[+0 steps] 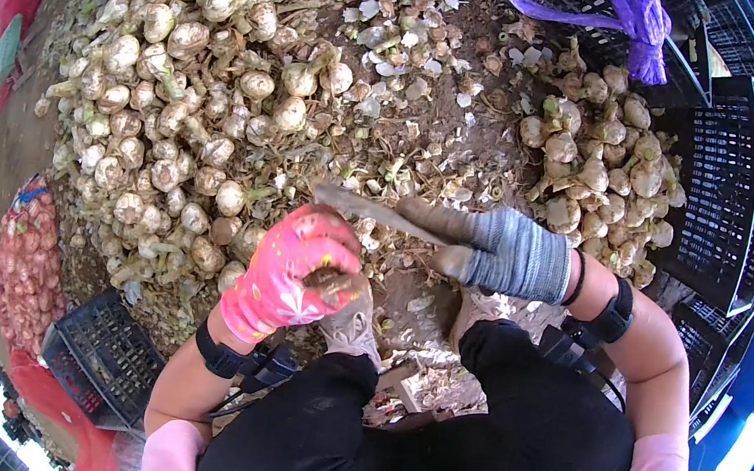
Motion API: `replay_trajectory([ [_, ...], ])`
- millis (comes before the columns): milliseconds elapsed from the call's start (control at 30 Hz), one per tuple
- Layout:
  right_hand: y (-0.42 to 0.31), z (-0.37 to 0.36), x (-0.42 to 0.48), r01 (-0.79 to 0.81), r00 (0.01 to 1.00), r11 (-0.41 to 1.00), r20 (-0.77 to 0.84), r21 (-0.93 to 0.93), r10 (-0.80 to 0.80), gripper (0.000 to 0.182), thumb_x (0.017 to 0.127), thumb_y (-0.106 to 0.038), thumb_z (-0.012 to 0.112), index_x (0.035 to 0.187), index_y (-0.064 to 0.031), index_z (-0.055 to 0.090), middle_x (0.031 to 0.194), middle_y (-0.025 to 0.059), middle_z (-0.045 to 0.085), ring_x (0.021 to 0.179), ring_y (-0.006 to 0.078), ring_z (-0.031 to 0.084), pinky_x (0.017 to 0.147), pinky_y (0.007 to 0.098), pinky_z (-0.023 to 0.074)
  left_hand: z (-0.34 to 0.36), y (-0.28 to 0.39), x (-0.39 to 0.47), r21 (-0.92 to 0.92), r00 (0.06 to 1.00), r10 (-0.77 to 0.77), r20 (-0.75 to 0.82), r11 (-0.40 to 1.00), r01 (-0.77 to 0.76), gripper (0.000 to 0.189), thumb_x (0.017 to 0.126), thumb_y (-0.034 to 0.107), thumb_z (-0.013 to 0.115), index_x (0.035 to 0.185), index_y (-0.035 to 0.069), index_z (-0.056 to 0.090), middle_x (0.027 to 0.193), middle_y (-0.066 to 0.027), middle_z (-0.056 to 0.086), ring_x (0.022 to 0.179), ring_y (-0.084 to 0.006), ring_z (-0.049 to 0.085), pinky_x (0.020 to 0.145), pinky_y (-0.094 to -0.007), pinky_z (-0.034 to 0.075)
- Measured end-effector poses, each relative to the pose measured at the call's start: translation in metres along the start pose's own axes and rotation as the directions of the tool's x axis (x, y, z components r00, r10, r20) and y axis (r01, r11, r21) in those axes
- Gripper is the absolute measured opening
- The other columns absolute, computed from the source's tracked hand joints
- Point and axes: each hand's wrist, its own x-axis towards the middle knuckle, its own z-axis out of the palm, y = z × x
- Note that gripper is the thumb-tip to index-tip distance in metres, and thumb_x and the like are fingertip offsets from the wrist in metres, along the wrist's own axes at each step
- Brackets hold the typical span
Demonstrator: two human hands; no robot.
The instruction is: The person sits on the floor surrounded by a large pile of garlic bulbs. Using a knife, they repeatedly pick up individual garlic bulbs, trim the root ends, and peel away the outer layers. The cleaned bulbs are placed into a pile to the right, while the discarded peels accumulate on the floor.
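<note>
My left hand (299, 268), in a pink flowered glove, is curled round a garlic plant; its brown, dirty end (333, 286) shows between the fingers and the rest is hidden. My right hand (502, 251), in a grey knit glove, grips a knife, whose soiled blade (380, 213) points left, just above my left hand's knuckles. A large heap of garlic bulbs with stems (176, 110) lies on the ground to the left. On the right is a smaller pile of garlic bulbs (603, 167), many with short-cut stems.
Peeled skins and cut stem bits (404, 57) litter the soil between the piles. Black plastic crates stand at the right (723, 192), along the top and at lower left (107, 356). A red mesh sack of garlic (30, 264) is far left. Purple plastic strapping (629, 17) hangs over a crate.
</note>
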Motion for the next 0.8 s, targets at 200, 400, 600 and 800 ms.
replay_trajectory([
  [200,0.0,0.006,0.007,-0.001,0.999,0.993,0.039,-0.115,0.005,0.053,0.089,-0.037,0.051,0.137,-0.016,0.038,0.105,0.0189,0.062,0.092,0.0313,0.063,0.081,0.0363,0.0485,0.002,0.013,0.0,0.138,0.99,0.143,0.017,0.98,-0.144,0.028,0.054,0.013,0.08,0.065,0.009,0.055,0.069,-0.0047,0.057,0.062,-0.0284,0.057,0.058,-0.037,0.047],
  [400,0.053,-0.004,-0.014,-0.58,0.813,0.809,-0.134,-0.096,0.567,0.049,0.091,-0.035,0.048,0.137,-0.0201,0.038,0.076,0.0172,0.062,0.064,0.025,0.063,0.061,0.0373,0.0507,-0.002,-0.01,-0.022,-0.406,0.737,-0.484,-0.472,0.861,0.305,0.007,0.082,0.006,0.064,0.082,0.002,0.058,0.072,-0.0057,0.059,0.065,-0.0151,0.058,0.058,-0.0252,0.05],
  [600,0.041,0.017,-0.019,-0.471,0.882,0.882,0.0,-0.008,0.471,0.053,0.092,-0.039,0.047,0.14,-0.0211,0.034,0.067,0.0066,0.058,0.058,0.0119,0.054,0.056,0.0281,0.0466,0.016,0.047,0.049,-0.771,0.974,-0.223,-0.046,0.628,0.107,0.055,0.081,0.012,0.067,0.129,0.009,0.042,0.135,-0.0089,0.038,0.121,-0.0238,0.043,0.091,-0.0342,0.045],
  [800,0.036,0.011,-0.018,-0.588,0.802,0.783,0.02,0.204,0.597,0.052,0.093,-0.038,0.046,0.141,-0.0247,0.032,0.062,-0.0009,0.05,0.049,0.0073,0.047,0.05,0.0234,0.0445,-0.045,-0.1,-0.065,0.662,0.707,-0.635,-0.312,0.388,0.641,0.06,0.07,0.013,0.066,0.126,0.008,0.045,0.133,-0.0185,0.042,0.118,-0.037,0.044,0.098,-0.0444,0.038],
])
